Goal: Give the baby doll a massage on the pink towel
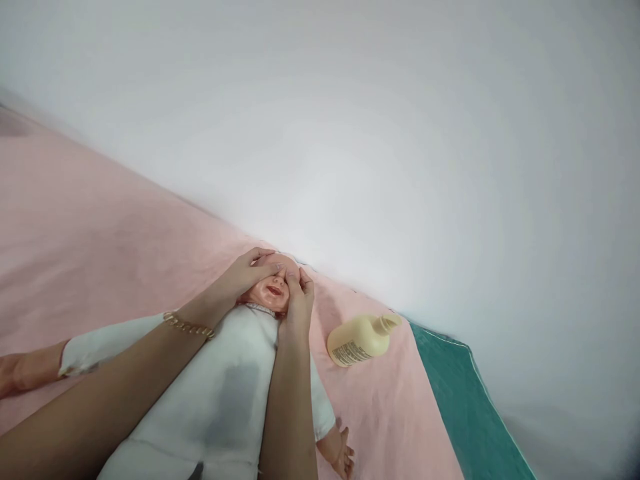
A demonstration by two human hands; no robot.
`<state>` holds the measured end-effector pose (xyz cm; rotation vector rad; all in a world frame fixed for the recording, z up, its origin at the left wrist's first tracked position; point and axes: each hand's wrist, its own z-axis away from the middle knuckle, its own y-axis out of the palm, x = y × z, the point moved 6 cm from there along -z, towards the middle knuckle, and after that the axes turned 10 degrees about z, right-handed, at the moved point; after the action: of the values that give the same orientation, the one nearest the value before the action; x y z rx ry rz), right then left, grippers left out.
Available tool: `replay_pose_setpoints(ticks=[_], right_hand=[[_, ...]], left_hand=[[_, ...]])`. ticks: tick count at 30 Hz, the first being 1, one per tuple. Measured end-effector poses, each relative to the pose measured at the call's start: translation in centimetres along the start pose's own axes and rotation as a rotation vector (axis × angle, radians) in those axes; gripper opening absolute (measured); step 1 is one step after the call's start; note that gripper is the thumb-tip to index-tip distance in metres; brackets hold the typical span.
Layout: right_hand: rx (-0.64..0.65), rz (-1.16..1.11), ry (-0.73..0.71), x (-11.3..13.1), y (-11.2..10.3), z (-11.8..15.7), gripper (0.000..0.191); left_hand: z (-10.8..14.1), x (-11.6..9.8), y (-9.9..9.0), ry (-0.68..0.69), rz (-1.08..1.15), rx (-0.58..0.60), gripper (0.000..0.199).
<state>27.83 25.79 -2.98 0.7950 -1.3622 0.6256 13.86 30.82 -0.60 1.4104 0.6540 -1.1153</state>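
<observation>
A baby doll with a white cloth body lies on its back on a pink sheet. My left hand cups one side of its head, the thumb laid across the face beside the nose. On the other side, my right hand holds the head with curled fingers, its thumb pressed near the eye. The thumbs cover the doll's eyes, while its open mouth shows between my hands. A gold bracelet circles my left wrist.
To the right of the doll stands a pale yellow pump bottle with printed text. The pink sheet meets a white wall behind the head. A green surface shows beyond the sheet's right edge.
</observation>
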Motion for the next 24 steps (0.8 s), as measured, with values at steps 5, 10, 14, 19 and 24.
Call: replay_pose_setpoints(ticks=[5,10,14,19,24], right_hand=[[-0.076,-0.012,0.056,-0.2,0.0,-0.2,0.048],[-0.107,-0.065,0.069,-0.7,0.0,-0.5,0.043],[-0.132,-0.129,0.073,-1.2,0.0,-0.8,0.039],[-0.124,-0.158,0.066,-1.4,-0.1,-1.0,0.035],[-0.076,-0.162,0.042,-1.4,0.1,-1.0,0.041]], left_hand=[[-0.1,0.0,0.2,0.032,0.056,0.004,0.051],[0.3,-0.4,0.7,0.042,0.144,0.012,0.047],[0.2,-0.3,0.6,0.0,0.185,-0.021,0.046],[0.0,0.1,0.6,-0.066,0.269,-0.06,0.034],[0.4,-0.1,0.9,-0.04,0.269,0.013,0.039]])
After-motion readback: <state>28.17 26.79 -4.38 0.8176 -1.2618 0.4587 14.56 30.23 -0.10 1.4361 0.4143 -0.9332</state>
